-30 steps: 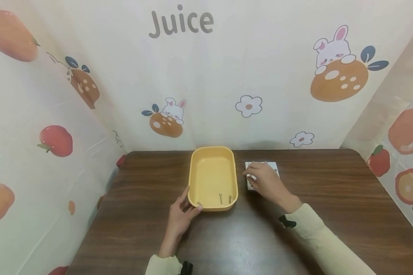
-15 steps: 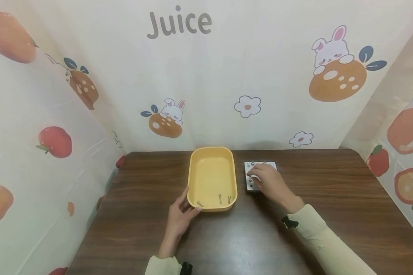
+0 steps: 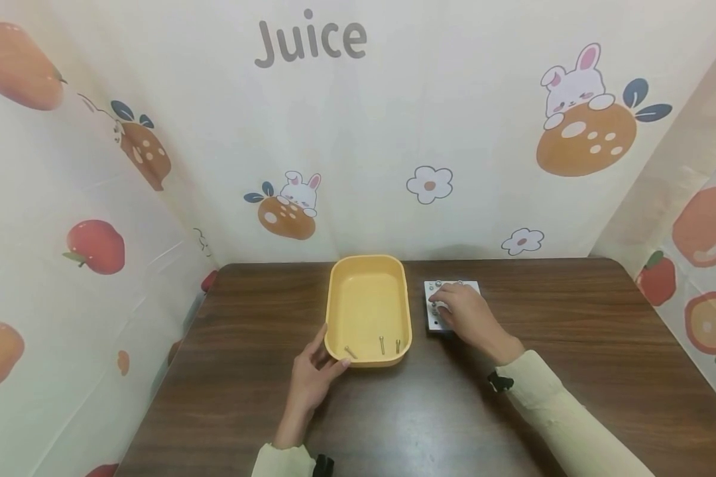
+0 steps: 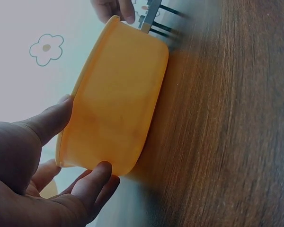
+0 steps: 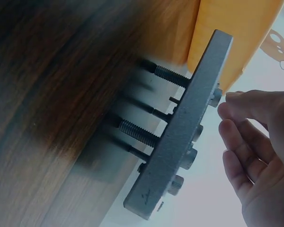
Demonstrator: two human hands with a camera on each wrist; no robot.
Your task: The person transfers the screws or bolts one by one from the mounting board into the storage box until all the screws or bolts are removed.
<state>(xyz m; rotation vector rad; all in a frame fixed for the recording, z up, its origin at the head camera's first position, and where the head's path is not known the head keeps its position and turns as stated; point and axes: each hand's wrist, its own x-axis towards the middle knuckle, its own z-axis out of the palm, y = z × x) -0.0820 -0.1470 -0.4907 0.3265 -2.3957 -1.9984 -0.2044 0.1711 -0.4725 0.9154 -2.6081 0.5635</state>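
My left hand (image 3: 311, 377) grips the near left corner of a yellow plastic tray (image 3: 366, 298). Its thumb lies at the rim and its fingers bend against the outer wall, as the left wrist view shows. Inside the tray's near end lie three small bolts (image 3: 382, 344). To the right, a grey metal plate (image 5: 180, 127) has several bolts through it, their threaded shanks poking out beneath. My right hand (image 3: 468, 318) is over this plate, thumb and fingertips pinching at the knurled head of a bolt (image 5: 215, 97) on the side nearest the tray.
Both things stand on a dark wood-grain table (image 3: 262, 305), close to its back edge. A printed fabric curtain (image 3: 358, 132) hangs right behind the table, with further panels at left and right. The plate and the tray are a short gap apart.
My right hand has shifted slightly right over the plate, uncovering its left edge. The leftmost bolt in the tray has moved a little and shows more. My left hand keeps its place.
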